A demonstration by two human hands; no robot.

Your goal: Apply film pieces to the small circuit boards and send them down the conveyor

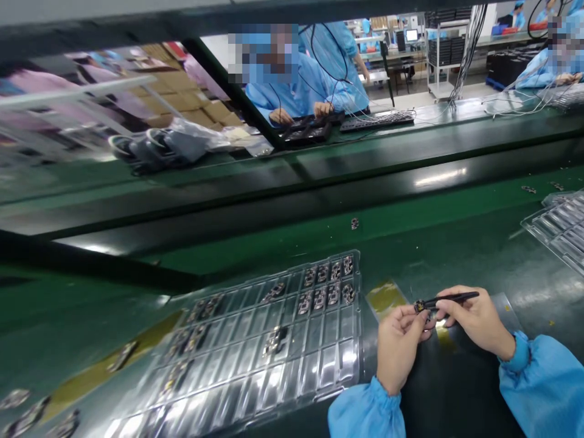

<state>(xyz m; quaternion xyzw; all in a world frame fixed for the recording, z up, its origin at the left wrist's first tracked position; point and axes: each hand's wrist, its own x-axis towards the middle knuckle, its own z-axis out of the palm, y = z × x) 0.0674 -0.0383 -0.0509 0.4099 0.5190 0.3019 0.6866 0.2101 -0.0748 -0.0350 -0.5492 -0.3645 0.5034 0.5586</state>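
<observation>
My left hand (401, 340) pinches a small electronic part (418, 306), dark with a yellowish patch, between thumb and fingers. My right hand (474, 319) grips black tweezers (449, 299), whose tips reach the part; whether they clasp it is too small to tell. Left of my hands lies a clear plastic tray (314, 359) with rows of slots. Small circuit boards (334, 294) fill several slots at its upper right, and others sit at its left and middle. Amber film (387, 298) lies on the bench just beyond my left hand.
The green bench (392, 243) carries a loose board (354, 224) beyond the tray. More clear trays (559, 225) rest at the right edge. Further boards (122, 356) lie at the left near a yellow strip. A dark frame bar (100, 261) crosses the left side. People in blue work opposite.
</observation>
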